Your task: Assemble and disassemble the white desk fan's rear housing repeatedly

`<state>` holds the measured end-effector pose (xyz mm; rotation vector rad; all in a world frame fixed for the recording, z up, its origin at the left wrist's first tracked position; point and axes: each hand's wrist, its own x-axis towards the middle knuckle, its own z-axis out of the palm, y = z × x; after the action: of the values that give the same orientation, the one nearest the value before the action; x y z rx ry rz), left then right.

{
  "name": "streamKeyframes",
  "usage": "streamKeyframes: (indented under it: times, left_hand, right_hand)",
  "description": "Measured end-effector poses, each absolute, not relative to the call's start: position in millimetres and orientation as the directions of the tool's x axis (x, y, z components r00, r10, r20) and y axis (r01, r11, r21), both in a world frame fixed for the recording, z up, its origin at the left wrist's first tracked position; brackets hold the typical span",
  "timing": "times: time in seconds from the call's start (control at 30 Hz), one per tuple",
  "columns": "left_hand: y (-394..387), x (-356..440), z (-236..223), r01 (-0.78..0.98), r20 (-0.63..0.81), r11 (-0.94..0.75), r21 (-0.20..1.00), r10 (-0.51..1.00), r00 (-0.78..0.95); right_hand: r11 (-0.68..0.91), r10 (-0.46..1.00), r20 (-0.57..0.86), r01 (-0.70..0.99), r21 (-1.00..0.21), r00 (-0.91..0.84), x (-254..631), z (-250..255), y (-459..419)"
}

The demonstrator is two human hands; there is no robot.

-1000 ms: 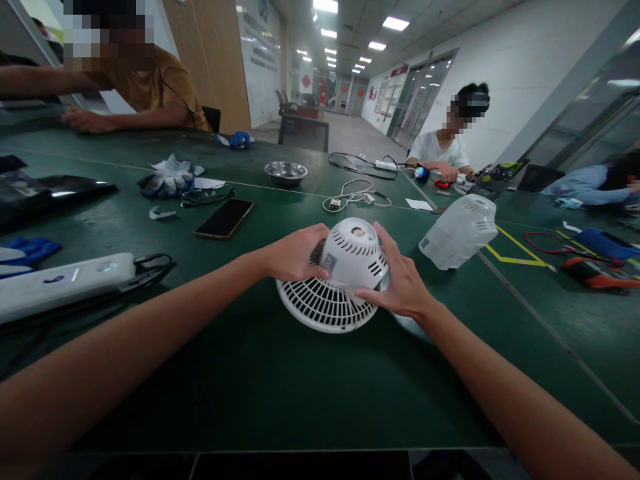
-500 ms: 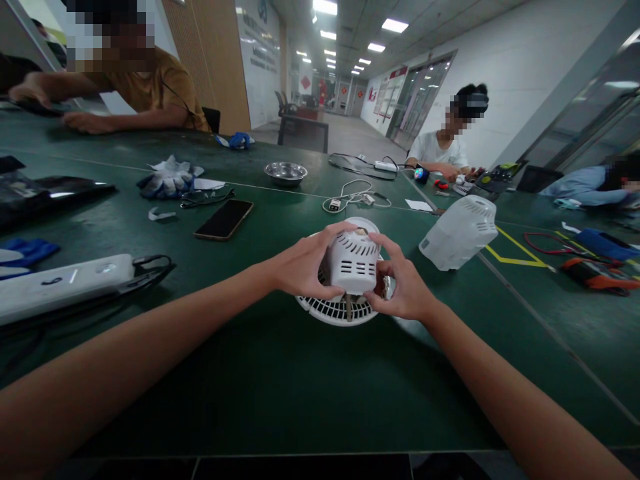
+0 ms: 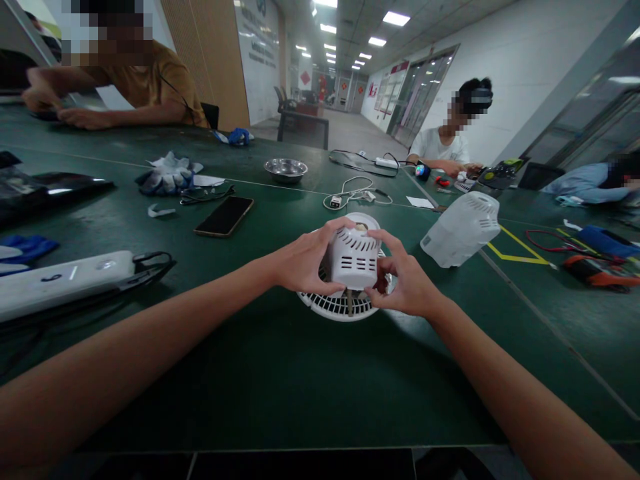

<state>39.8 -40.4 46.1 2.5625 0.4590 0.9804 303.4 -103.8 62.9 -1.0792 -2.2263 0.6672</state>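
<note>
Between my two hands is a white slotted plastic motor housing (image 3: pixel 355 260), gripped from both sides. My left hand (image 3: pixel 313 260) has its thumb at the lower front edge and its fingers over the top. On the other side my right hand (image 3: pixel 404 280) pinches the housing the same way, thumb low, fingertips near the top. Directly beneath lies a round white fan grille (image 3: pixel 333 308) with thin ribs, resting on the green table. The housing hides much of the grille's middle. A translucent white slotted plastic cover (image 3: pixel 461 230) stands to the right of my right hand.
Left of my arms lie a phone (image 3: pixel 225 217), a white power strip (image 3: pixel 65 283) and work gloves (image 3: pixel 170 177). Beyond the grille are a metal bowl (image 3: pixel 285 171) and a coiled white cable (image 3: pixel 357 195). An orange multimeter (image 3: pixel 600 271) lies right. Other people sit around the table.
My hands keep hold of the housing in almost the same place. The view has shifted very slightly. Across the table at left, a person's hands have moved.
</note>
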Motion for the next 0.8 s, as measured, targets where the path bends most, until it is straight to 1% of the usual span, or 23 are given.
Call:
streamKeyframes:
  times: [0.1,0.27,0.43,0.6,0.8]
  left_hand:
    - [-41.1,40.4,46.0,0.177,0.568,-0.882,0.438,0.423,0.706]
    - [-40.6,40.2,46.0,0.196,0.56,-0.884,0.425,0.426,0.711]
    - [-38.0,39.0,44.9,0.189,0.551,-0.876,0.443,0.433,0.714]
    - [-38.2,39.4,44.9,0.197,0.553,-0.88,0.432,0.432,0.712]
    - [-37.4,38.3,46.0,0.148,0.57,-0.88,0.452,0.412,0.711]
  right_hand:
    - [0.535,0.823,0.275,0.515,-0.67,-0.497,302.9,62.8,-104.3]
    - [0.545,0.82,0.284,0.525,-0.654,-0.497,301.1,67.7,-105.9]
    - [0.528,0.821,0.257,0.506,-0.682,-0.51,300.9,70.1,-105.2]
    - [0.514,0.83,0.25,0.508,-0.692,-0.499,301.4,68.4,-104.0]
    - [0.511,0.811,0.212,0.486,-0.709,-0.545,306.2,69.9,-101.8]
